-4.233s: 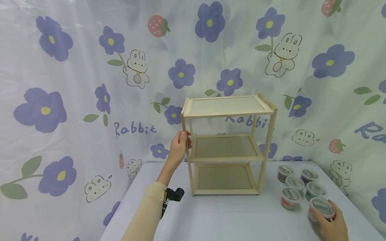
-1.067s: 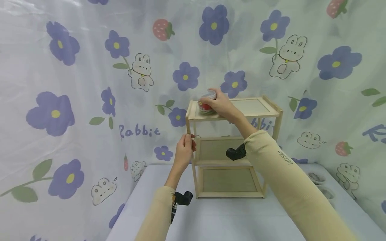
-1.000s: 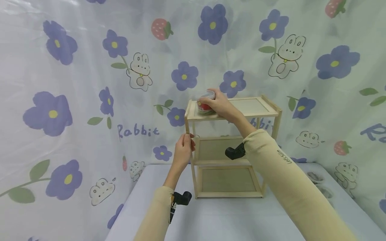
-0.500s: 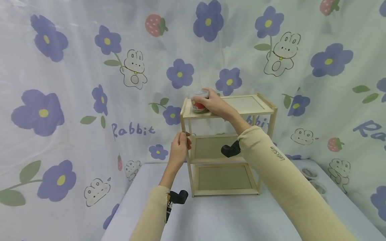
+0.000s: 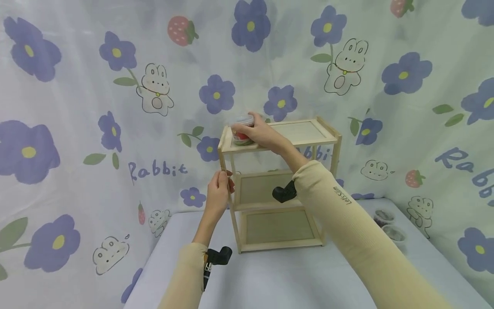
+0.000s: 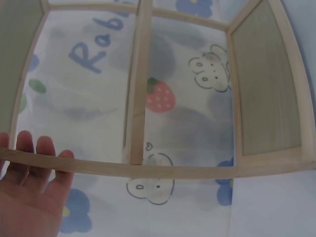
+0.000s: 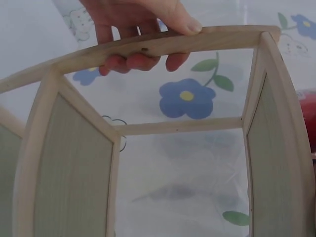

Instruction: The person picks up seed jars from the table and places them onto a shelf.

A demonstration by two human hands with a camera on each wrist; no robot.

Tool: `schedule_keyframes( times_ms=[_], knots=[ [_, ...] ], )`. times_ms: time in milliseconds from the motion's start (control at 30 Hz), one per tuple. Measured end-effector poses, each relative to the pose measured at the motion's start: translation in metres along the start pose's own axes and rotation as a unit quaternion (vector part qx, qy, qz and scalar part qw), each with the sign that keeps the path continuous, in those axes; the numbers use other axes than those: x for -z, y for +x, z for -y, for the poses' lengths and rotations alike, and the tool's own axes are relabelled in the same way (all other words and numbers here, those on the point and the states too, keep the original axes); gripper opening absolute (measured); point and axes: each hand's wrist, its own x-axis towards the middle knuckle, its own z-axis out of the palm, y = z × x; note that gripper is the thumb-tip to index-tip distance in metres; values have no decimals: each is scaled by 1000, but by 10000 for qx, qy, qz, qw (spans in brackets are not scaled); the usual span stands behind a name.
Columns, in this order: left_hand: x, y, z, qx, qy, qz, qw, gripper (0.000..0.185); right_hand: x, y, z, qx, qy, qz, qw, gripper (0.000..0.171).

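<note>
Placing step — right hand (image 5: pixel 266 135) grips cup (image 5: pixel 242 134) on rack (image 5: pixel 301 139) top shelf; left hand (image 5: pixel 218 195) clasps rack's front-left post. Next, probably: let go gently.

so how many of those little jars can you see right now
3. One jar stands on the wooden rack's top shelf, gripped by the right hand. Two jars sit on the table to the right, partly behind the right sleeve, which may hide more.
</note>
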Motion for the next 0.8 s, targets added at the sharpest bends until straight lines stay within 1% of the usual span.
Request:
schedule_keyframes(
  times_ms=[167,300,367,400,533,700,800],
  knots=[
    [2,-2,-5,161,-49,80,9998,38,0,-4,-2,137,264,-325,9990,90],
    [2,-7,-22,151,-30,142,9998,36,5,-9,-4,322,265,-680,9968,87],
    [2,-11,-31,113,38,161,9998,34,7,-12,-6,367,198,-785,9960,86],
    [2,-12,-34,83,88,147,9998,34,9,-14,-7,381,153,-805,9959,85],
    [3,-14,-36,49,125,86,9999,33,18,-23,-10,364,-14,-795,9962,82],
    [4,-13,-36,66,47,149,9999,34,35,-41,-13,417,-38,-765,9962,76],
    [5,-12,-35,83,64,175,9998,35,42,-53,-14,455,-82,-721,9963,75]
  ],
)
